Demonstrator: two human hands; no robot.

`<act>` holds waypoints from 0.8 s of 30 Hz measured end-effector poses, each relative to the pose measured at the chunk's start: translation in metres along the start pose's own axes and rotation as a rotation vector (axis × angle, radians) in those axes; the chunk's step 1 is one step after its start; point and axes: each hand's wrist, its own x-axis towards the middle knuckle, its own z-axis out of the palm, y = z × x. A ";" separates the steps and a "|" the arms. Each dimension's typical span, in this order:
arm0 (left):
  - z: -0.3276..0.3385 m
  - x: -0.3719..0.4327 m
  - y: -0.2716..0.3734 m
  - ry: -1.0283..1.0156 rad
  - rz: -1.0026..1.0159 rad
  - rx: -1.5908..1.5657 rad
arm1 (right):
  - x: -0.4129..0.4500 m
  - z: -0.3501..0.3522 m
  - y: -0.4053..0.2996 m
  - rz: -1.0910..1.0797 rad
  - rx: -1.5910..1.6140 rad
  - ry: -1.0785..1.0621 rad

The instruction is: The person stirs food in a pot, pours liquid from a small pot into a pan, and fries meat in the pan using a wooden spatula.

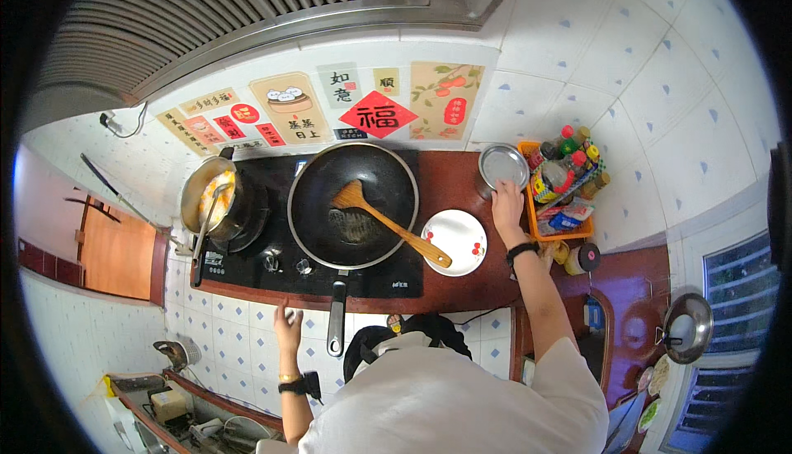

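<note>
At the right of the counter, my right hand [508, 206] reaches out, its fingertips on the near edge of a round metal lid [503, 166]. Whether the fingers grip that edge cannot be made out. My left hand [288, 325] hangs in front of the stove with its fingers apart and nothing in it. Between my arms a black wok [315, 206] sits on the black glass cooktop [365, 284]. A wooden spatula [390, 222] leans in the wok, its handle reaching over a white plate [455, 237] with red cherry decoration.
On the left burner a tilted-looking pot [195, 194] holds yellow-and-white food and a metal ladle [213, 215]. An orange basket [560, 233] of bottles and packets stands at the right wall. The wok's handle [337, 321] juts past the counter edge. A range hood [247, 14] hangs above.
</note>
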 end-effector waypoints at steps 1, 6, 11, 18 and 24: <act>-0.002 -0.011 -0.006 -0.007 0.010 0.016 | 0.009 0.011 0.005 -0.027 -0.074 -0.112; -0.011 -0.060 -0.021 0.014 -0.220 0.003 | 0.018 0.034 0.004 -0.131 -0.192 -0.222; 0.001 -0.066 -0.014 0.039 -0.263 -0.131 | 0.008 0.024 -0.024 -0.186 -0.110 -0.239; 0.005 -0.052 0.065 -0.208 -0.302 -0.590 | -0.007 0.005 -0.056 -0.123 0.166 -0.260; 0.027 -0.027 0.118 -0.653 -0.403 -0.960 | 0.004 -0.035 -0.044 0.167 0.429 0.039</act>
